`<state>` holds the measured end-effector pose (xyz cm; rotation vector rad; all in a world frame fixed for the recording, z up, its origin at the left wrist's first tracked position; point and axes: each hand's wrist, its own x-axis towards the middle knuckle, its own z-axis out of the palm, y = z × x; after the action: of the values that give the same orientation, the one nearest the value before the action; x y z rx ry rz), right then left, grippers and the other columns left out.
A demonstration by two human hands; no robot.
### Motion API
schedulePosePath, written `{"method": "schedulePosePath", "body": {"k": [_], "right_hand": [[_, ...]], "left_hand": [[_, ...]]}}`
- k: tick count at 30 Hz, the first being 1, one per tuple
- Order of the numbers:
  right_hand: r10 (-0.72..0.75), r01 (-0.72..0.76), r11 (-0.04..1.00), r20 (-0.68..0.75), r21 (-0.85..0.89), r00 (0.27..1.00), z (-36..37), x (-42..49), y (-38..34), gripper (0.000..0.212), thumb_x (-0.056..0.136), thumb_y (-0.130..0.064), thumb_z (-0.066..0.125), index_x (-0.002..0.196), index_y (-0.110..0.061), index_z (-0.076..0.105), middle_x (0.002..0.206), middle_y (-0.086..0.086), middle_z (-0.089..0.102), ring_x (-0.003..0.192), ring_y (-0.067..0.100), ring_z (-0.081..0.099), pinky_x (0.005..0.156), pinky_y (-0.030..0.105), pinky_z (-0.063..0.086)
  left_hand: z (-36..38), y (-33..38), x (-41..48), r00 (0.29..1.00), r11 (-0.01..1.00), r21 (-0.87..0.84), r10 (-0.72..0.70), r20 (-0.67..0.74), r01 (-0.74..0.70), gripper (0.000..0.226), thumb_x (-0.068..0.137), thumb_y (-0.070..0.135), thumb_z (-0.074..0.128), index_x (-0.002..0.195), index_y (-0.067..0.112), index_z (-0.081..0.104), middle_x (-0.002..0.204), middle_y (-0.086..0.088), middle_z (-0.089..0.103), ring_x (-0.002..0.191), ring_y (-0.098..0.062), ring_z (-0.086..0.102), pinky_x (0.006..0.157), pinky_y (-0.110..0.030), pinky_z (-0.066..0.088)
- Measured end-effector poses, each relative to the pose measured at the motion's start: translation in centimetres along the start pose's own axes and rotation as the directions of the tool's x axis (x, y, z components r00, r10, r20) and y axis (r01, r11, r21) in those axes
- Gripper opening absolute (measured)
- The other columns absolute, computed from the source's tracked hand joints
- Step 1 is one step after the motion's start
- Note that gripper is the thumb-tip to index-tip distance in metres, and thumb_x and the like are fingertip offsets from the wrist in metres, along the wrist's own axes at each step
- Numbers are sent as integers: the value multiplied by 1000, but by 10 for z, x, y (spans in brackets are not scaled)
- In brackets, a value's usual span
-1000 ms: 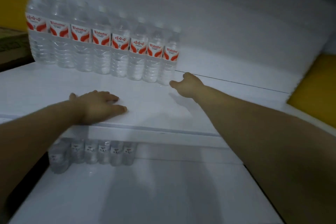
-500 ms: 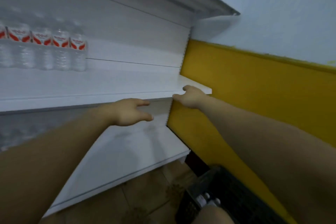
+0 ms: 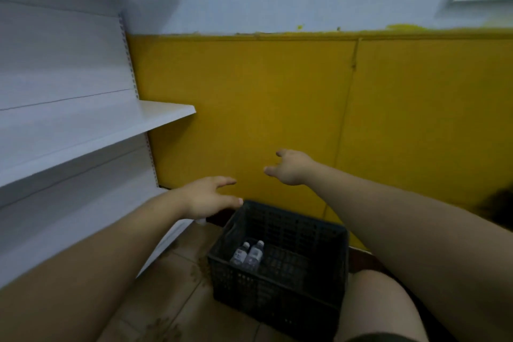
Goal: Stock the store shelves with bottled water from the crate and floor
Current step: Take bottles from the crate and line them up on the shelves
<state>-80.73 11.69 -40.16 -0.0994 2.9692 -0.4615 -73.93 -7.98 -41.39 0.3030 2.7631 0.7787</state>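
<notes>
Here both hands, left hand point(image 3: 206, 198) and right hand point(image 3: 290, 168), hang open and empty above the black plastic lattice crate point(image 3: 280, 280), two clear water bottles point(image 3: 248, 255) at its left wall.

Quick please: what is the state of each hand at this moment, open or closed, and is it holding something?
Left hand: open, fingers spread, holding nothing, above the crate.
Right hand: open, holding nothing, in the air before the yellow wall.

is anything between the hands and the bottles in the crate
Nothing visible does. The two bottles lie in the open-topped black crate on the floor, uncovered. The left hand and right hand hover empty above and behind it, with only clear air down to them.
</notes>
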Motion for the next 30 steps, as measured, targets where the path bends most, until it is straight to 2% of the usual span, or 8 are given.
{"method": "schedulePosePath", "body": {"k": [8, 11, 15, 17, 21, 25, 28, 30], "right_hand": [[164, -175, 979, 103, 109, 981, 44, -1, 90, 78, 97, -54, 46, 155, -11, 16, 159, 11, 22, 139, 33, 34, 104, 37, 37], [207, -227, 966, 159, 120, 965, 62, 12, 108, 80, 97, -55, 46, 155, -11, 14, 160, 11, 20, 141, 32, 31, 106, 36, 35], [230, -270, 953, 249, 140, 941, 88, 44, 118, 77, 99, -52, 45, 155, -10, 12, 159, 12, 24, 139, 32, 35, 109, 39, 37], [230, -279, 951, 299, 132, 926, 107, 62, 120, 76, 100, -50, 44, 155, -11, 10, 157, 13, 27, 137, 32, 38, 110, 44, 37], [230, -302, 943, 384, 138, 894, 155, 104, 127, 76, 100, -50, 44, 156, -15, 9, 162, 6, 16, 140, 28, 35, 108, 38, 37], [250, -371, 915, 497, 160, 831, 201, 156, 139, 74, 101, -47, 43, 156, -14, 7, 162, 5, 18, 133, 27, 43, 106, 40, 40], [264, -422, 886, 537, 194, 801, 237, 198, 151, 73, 101, -46, 45, 156, -13, 11, 161, 7, 19, 134, 28, 42, 107, 42, 39], [262, -443, 870, 558, 216, 788, 265, 229, 159, 70, 101, -45, 46, 154, -11, 17, 158, 9, 28, 132, 29, 44, 106, 43, 40]], "left_hand": [[62, 1, 58, 967, 998, 57, -2, 256, -13, 75, 89, 51, 59, 152, 30, 23, 159, 3, 20, 141, -22, 30, 111, -37, 33], [77, -14, 82, 951, 999, -6, -46, 305, 50, 74, 91, 48, 58, 152, 31, 21, 159, 2, 20, 128, -20, 43, 99, -33, 41], [102, -38, 113, 932, 989, -74, -94, 351, 128, 69, 93, 41, 58, 151, 23, 25, 154, -2, 31, 132, -21, 42, 86, -23, 38], [114, -52, 129, 915, 988, -63, -103, 390, 138, 64, 95, 37, 56, 150, 22, 28, 153, -1, 33, 133, -21, 41, 90, -22, 36], [139, -83, 170, 888, 978, -80, -137, 440, 191, 61, 96, 36, 55, 149, 22, 29, 154, 0, 31, 136, -21, 38, 105, -31, 36], [171, -121, 216, 870, 954, -91, -217, 444, 284, 55, 96, 35, 57, 145, 21, 37, 146, -1, 43, 127, -21, 47, 97, -27, 39], [201, -154, 256, 835, 936, -95, -252, 488, 338, 55, 95, 35, 57, 145, 22, 37, 146, -1, 44, 126, -22, 49, 105, -34, 40], [222, -175, 283, 816, 919, -88, -293, 499, 384, 61, 95, 36, 57, 148, 20, 32, 151, -2, 38, 132, -23, 43, 108, -31, 36]]}}
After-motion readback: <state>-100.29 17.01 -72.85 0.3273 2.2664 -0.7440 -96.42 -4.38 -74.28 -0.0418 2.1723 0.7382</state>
